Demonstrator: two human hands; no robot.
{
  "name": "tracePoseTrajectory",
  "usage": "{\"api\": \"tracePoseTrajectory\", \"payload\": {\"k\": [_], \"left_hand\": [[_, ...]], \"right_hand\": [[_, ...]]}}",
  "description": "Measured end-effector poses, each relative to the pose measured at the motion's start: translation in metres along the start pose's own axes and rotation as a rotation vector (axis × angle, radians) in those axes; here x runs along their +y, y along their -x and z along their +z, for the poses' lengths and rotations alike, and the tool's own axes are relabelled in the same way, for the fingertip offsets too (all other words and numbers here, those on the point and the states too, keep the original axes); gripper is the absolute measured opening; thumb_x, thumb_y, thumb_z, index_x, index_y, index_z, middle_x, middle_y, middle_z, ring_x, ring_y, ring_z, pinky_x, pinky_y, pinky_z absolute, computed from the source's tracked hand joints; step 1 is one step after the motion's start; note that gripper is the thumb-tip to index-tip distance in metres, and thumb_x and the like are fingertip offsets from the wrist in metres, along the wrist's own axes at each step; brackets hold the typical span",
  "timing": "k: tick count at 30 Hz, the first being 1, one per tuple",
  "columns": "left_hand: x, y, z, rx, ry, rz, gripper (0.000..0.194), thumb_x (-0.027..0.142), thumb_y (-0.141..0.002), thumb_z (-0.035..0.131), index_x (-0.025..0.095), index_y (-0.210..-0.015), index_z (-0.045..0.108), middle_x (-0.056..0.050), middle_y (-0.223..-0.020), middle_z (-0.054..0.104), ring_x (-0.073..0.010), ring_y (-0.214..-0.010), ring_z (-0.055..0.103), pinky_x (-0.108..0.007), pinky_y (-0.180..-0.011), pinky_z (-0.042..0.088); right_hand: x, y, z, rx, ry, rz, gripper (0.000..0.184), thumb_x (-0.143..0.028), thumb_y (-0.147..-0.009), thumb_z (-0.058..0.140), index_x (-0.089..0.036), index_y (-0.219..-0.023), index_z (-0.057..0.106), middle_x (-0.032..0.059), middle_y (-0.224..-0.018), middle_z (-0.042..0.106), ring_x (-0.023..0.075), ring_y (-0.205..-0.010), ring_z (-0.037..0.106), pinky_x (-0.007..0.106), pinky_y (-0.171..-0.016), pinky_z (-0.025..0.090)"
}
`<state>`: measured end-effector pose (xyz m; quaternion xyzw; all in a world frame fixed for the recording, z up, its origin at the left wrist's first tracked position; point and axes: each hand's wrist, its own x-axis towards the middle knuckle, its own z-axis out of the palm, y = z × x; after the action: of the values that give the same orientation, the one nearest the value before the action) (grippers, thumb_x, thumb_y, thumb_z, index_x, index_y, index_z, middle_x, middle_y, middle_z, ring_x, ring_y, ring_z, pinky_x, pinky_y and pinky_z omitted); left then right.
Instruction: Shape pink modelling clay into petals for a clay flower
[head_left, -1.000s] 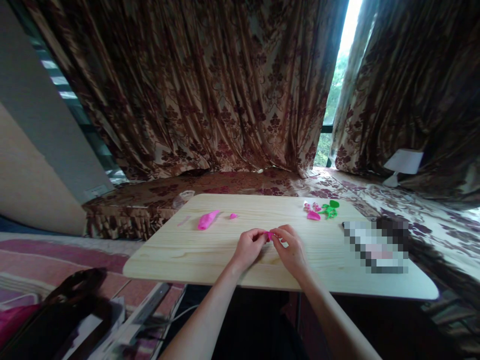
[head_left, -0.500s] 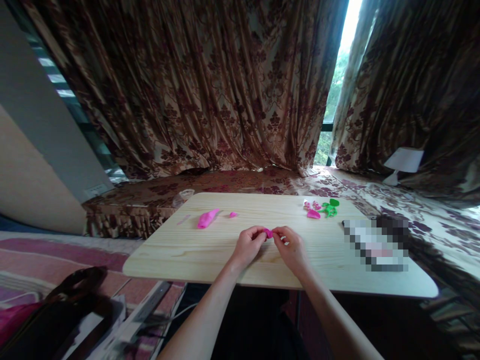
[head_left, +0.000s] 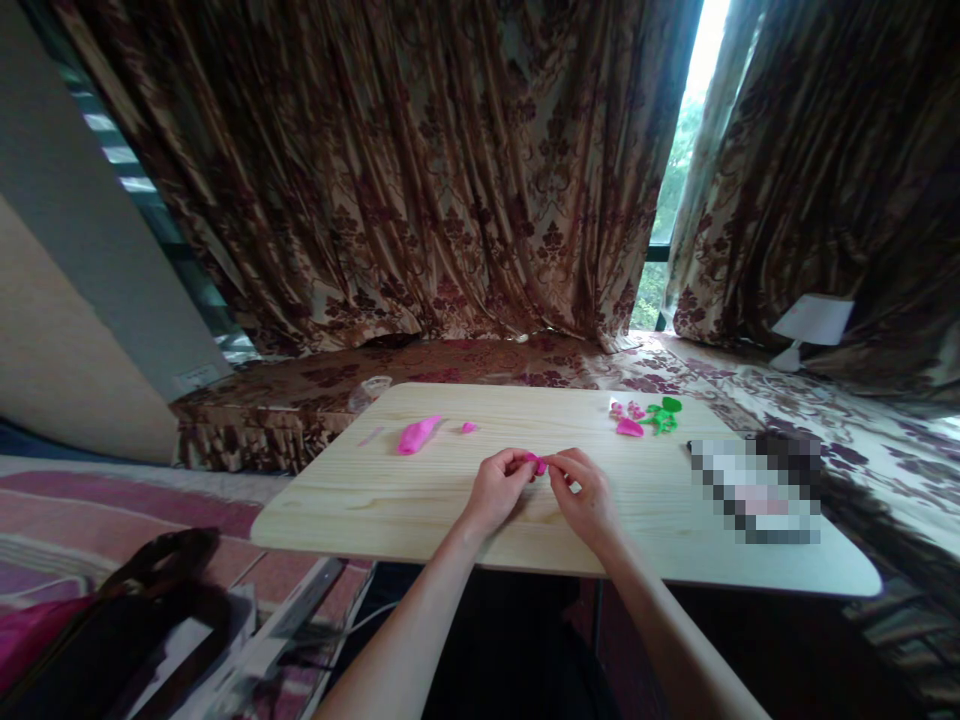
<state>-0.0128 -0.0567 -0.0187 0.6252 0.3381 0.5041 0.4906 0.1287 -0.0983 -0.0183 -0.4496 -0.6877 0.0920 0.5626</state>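
Observation:
My left hand (head_left: 501,487) pinches a small piece of pink modelling clay (head_left: 537,463) between thumb and fingertips, just above the wooden table. Against the right side of the same piece, the thumb and forefinger of my right hand (head_left: 583,490) are pressed together. The fingers partly cover the clay, so its exact shape is hard to make out. Farther off to the left lie a larger pink clay lump (head_left: 418,435), seemingly in a clear wrapper, and a tiny pink bit (head_left: 469,428).
On the table (head_left: 360,510), at the back right, are green leaf-like pieces (head_left: 663,420), a flat pink piece (head_left: 629,428) and small pink-and-white pieces (head_left: 634,410). A blurred-out flat object (head_left: 750,490) lies at the right. Beyond the far left edge stands a clear plastic container (head_left: 370,392).
Both hands stay at the pink clay, with the right fingers shifting slightly over it. The whole view has moved a little; the pieces on the table keep their places.

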Motion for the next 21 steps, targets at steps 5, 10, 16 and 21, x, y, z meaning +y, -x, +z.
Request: {"api": "tracePoseTrajectory", "payload": {"k": [5,10,16,21], "left_hand": [[0.0008,0.0004,0.0004,0.011,0.021,-0.008,0.018,0.029,-0.073,0.060,0.014,-0.081,0.065,-0.005,-0.073,0.067,-0.0133,-0.068,0.059,-0.026,-0.067,0.046],[0.0024,0.0008,0.0014,0.030,0.036,-0.017,0.019,0.030,-0.072,0.060,0.014,-0.081,0.065,-0.005,-0.074,0.067,-0.0137,-0.068,0.059,-0.026,-0.067,0.046],[0.0044,0.0009,0.0010,0.040,0.049,-0.028,0.021,0.032,-0.070,0.062,0.014,-0.081,0.065,-0.005,-0.074,0.068,-0.0141,-0.067,0.060,-0.027,-0.067,0.047],[0.0044,0.0007,0.0006,0.048,0.053,-0.032,0.020,0.031,-0.071,0.062,0.014,-0.082,0.065,-0.005,-0.073,0.068,-0.0142,-0.068,0.060,-0.027,-0.067,0.047]], "right_hand": [[-0.0017,0.0003,-0.0021,0.015,0.002,-0.002,0.027,-0.016,-0.084,0.045,-0.022,-0.101,0.065,0.0053,-0.085,0.061,0.0153,-0.076,0.059,0.025,-0.061,0.051],[0.0007,0.0002,-0.0014,0.025,0.022,0.009,0.025,-0.017,-0.083,0.046,-0.022,-0.095,0.067,0.0043,-0.079,0.061,0.0145,-0.068,0.058,0.025,-0.058,0.049],[-0.0001,0.0014,-0.0018,0.025,0.033,0.009,0.026,-0.016,-0.083,0.045,-0.021,-0.096,0.066,0.0043,-0.080,0.062,0.0142,-0.068,0.057,0.025,-0.060,0.049],[0.0020,0.0020,-0.0009,-0.004,0.030,0.005,0.023,-0.015,-0.082,0.048,-0.022,-0.093,0.067,0.0028,-0.078,0.061,0.0134,-0.066,0.057,0.024,-0.060,0.049]]}}
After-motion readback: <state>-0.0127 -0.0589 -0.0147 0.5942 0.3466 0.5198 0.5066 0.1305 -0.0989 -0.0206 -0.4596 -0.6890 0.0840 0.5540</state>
